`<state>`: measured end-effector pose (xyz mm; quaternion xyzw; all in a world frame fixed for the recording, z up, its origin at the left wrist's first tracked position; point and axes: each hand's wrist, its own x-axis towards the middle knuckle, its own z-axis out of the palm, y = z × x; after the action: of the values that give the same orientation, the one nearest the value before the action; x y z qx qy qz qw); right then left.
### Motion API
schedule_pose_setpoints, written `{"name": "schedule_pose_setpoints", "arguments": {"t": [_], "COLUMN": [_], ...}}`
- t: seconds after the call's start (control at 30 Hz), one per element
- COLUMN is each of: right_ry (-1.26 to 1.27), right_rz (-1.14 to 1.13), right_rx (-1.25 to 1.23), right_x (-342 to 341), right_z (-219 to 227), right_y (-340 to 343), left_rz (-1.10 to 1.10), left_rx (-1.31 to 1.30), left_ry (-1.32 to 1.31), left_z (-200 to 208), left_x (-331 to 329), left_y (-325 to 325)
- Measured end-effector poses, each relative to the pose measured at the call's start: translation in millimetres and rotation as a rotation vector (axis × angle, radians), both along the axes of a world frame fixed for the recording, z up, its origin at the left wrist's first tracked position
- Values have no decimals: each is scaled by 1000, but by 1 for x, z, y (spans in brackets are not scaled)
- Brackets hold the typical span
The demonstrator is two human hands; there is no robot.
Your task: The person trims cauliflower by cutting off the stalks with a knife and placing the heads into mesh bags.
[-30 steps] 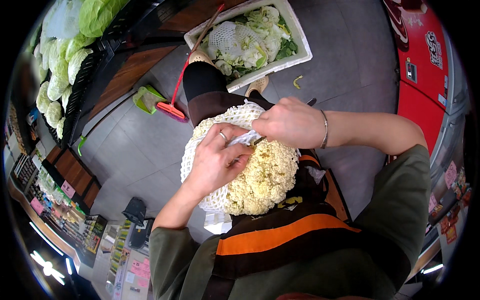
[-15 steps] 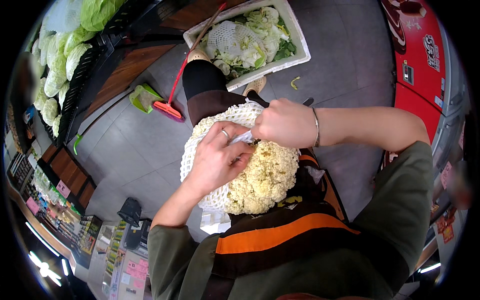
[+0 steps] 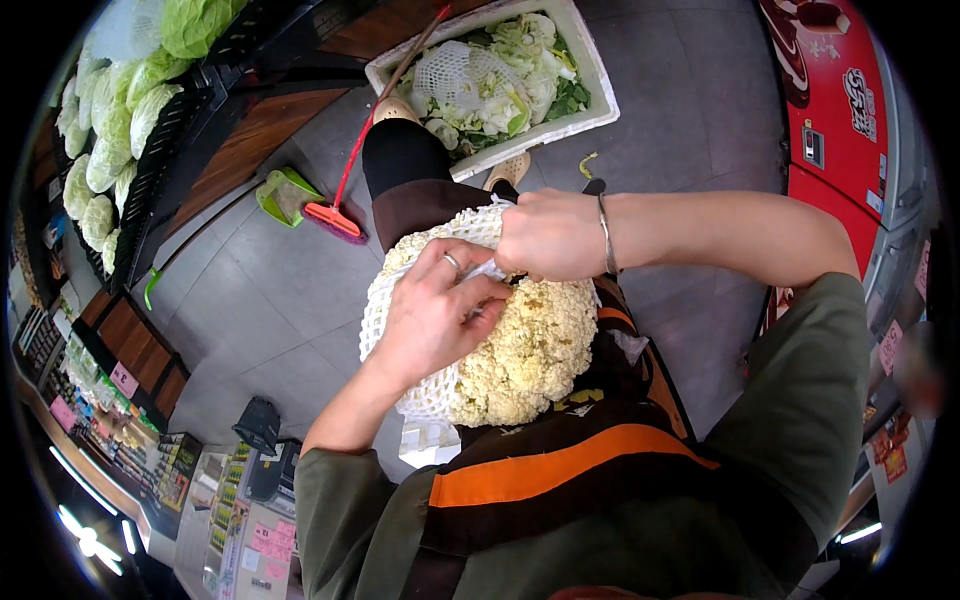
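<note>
A large cream cauliflower (image 3: 535, 345) sits in my lap, with a white foam net (image 3: 383, 318) around its left and far sides. My left hand (image 3: 425, 315) rests over the net, its fingers curled and pinching the net's edge near the top of the head. Against those fingertips my right hand (image 3: 550, 235) is closed in a fist, knuckles up. The dark rounded end of a slim tool (image 3: 595, 187) shows just beyond my right wrist; the rest of it is hidden. Between the hands a small brownish spot on the cauliflower is visible.
Ahead by my feet stands a white foam box (image 3: 605, 95) of leaf trimmings and netting. A red broom (image 3: 335, 220) and green dustpan (image 3: 287, 195) are to the left. Cabbages (image 3: 110, 160) fill a rack at far left; a red freezer (image 3: 835, 130) stands right.
My right fist has shifted slightly left and down, and the tool's dark end has moved left and up. My left hand and the cauliflower have barely moved.
</note>
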<state>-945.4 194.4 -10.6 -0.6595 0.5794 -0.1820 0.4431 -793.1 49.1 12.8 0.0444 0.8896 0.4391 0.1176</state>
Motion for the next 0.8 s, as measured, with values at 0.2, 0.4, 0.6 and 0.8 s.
{"name": "schedule_pose_setpoints", "arguments": {"t": [0.2, 0.4, 0.6, 0.8], "right_ry": [-165, -310, -444, -448], "right_rz": [3, -16, -81, -58], "right_rx": [201, 245, 394, 484], "right_x": [-7, -10, -13, -16], "right_z": [-4, -9, -14, -17], "right_y": [-6, -5, -2, -6], "left_rz": [9, -5, -16, -23], "left_rx": [0, -1, -3, -18], "left_ry": [-13, -32, -39, -49], "left_z": [0, -1, -1, -1], "left_x": [0, 0, -4, -7], "left_y": [-1, 0, 0, 2]}}
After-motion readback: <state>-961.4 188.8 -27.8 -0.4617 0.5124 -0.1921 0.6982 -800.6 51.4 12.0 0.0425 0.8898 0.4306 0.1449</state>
